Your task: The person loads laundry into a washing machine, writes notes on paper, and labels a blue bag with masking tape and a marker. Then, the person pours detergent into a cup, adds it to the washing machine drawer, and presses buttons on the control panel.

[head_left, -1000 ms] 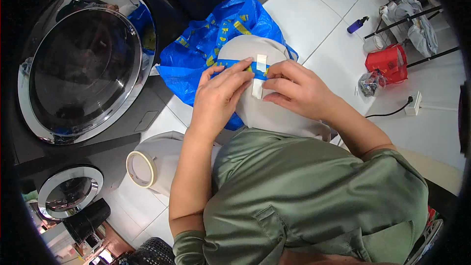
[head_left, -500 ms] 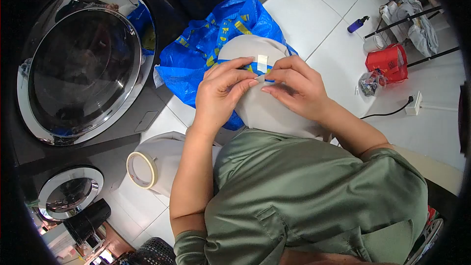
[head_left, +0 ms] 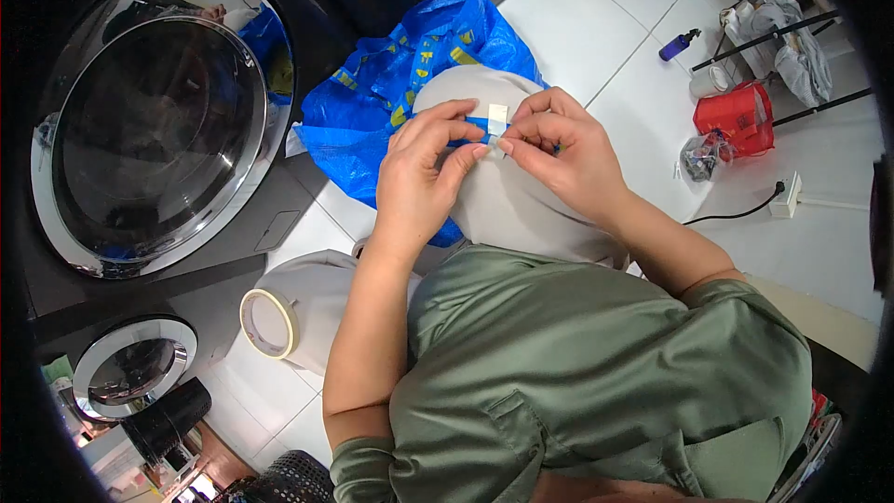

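My left hand (head_left: 419, 166) and my right hand (head_left: 568, 156) meet above my knee in light grey trousers (head_left: 531, 214). Both are closed in a pinch, thumb against fingertips, on a small piece of pale tape (head_left: 494, 142). Just beyond the fingertips a blue strip (head_left: 480, 122) runs across the knee, with a cream tape piece (head_left: 498, 115) lying over it. Part of the strip is hidden behind my fingers. A roll of masking tape (head_left: 291, 321) rests on edge on my other leg, away from both hands.
A crumpled blue bag (head_left: 349, 121) with yellow lettering lies beyond my knee. Dark front-loading machines (head_left: 158, 140) stand at left. On the right are a purple bottle (head_left: 678, 46), a red bag (head_left: 731, 121), a black rack (head_left: 773, 42) and a wall socket (head_left: 787, 196).
My right thumb and fingers have closed in on the small tape piece, and the fingertips of both hands sit nearer together. The tape roll and bag have stayed put.
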`<state>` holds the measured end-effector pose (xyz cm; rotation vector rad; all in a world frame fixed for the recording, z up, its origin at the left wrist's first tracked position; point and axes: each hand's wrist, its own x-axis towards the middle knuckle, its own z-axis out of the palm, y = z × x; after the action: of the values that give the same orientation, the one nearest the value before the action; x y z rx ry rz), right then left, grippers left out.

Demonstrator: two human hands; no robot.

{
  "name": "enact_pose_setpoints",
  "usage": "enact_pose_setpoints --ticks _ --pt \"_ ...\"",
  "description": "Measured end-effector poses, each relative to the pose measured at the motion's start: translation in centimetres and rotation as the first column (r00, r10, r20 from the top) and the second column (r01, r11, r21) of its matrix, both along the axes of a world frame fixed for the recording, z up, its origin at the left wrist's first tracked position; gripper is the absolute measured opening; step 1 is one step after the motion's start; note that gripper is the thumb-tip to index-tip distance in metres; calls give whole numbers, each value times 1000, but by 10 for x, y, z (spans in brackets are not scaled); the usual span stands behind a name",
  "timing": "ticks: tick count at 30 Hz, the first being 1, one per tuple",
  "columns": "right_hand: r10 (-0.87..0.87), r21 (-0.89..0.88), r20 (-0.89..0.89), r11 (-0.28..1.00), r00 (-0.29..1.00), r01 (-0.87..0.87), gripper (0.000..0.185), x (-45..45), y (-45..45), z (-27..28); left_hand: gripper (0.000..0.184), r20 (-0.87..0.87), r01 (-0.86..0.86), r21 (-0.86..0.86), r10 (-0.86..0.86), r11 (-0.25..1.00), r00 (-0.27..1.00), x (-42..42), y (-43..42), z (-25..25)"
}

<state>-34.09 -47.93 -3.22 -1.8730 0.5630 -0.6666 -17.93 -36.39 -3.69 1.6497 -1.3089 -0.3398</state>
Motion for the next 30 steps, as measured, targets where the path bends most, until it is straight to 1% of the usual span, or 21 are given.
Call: enact_pose_setpoints --ticks 4,7,10,16,19,22,25,26,28,29,30 --pt "-5 54 -36 999 999 7 6 2 -1 -3 18 -48 -22 23 23 1000 999 -4 1 5" --pt "-24 22 -28 999 999 24 11 4 -1 -1 21 29 3 26 -4 1000 1000 -3 0 6" --pt "-1 11 -36 1000 999 2 6 4 -1 -3 23 84 -21 0 21 1000 996 -6 -1 5" --pt "-15 23 -47 1000 999 16 5 7 -2 -4 21 135 -64 8 63 998 989 -12 -5 6" --pt "-34 -50 -136 998 990 28 11 9 -8 0 19 167 -74 5 72 997 983 -14 -5 6" --pt "-26 -143 -204 990 979 -4 15 11 -14 2 19 223 -68 21 62 997 973 -15 -4 0" --pt "-149 -270 -140 957 979 107 23 10 -18 7 27 211 -33 45 23 998 977 -16 -1 -2" --pt "-78 -360 -148 933 986 20 24 7 -22 9 30 293 -20 33 10 999 956 -15 0 -2" --pt "66 -524 -186 838 980 -156 27 -6 -36 13 36 447 1 16 -9 1000 894 -14 3 0" --pt "140 -441 -315 854 939 -276 26 -13 -42 17 36 462 7 52 -30 999 886 -16 5 7" --pt "215 -339 -433 861 876 -379 24 -20 -48 23 35 494 -4 40 -16 999 869 -18 4 10"
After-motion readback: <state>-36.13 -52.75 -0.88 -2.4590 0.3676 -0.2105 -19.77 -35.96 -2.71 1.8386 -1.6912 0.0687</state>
